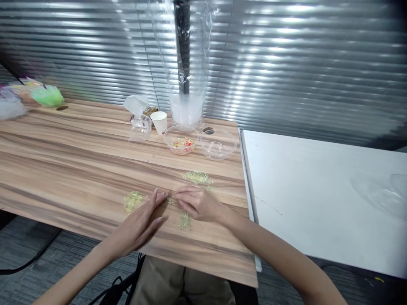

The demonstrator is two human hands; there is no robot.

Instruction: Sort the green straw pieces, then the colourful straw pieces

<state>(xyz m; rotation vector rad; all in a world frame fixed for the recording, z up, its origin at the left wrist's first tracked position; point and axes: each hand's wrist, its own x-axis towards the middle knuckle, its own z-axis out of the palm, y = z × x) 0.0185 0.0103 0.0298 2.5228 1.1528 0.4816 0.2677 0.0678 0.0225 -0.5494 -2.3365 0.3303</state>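
Observation:
Small, thin yellow-green pieces lie on the wood-grain table (pixel 95 178) in separate little piles. My left hand (pixel 140 226) rests on its edge with fingers stretched out and thumb apart, just right of the left pile (pixel 132 201). Opposite it, my right hand (pixel 199 204) is low on the tabletop, its fingers reaching left and its thumb below them. Between the fingertips of both hands lie a few loose pieces (pixel 170 201). Beyond my right hand is a wider pile (pixel 197 177), and a smaller one (pixel 185 221) sits just below it. Neither hand visibly holds anything.
A clear bowl with red and yellow bits (pixel 182 145) stands beside another clear bowl (pixel 218 146). Behind are a paper cup (pixel 159 122), a clear plastic box (pixel 140 128) and bagged, stacked containers (pixel 186 108). A white table (pixel 318 190) adjoins at right; bags (pixel 47 96) lie far left.

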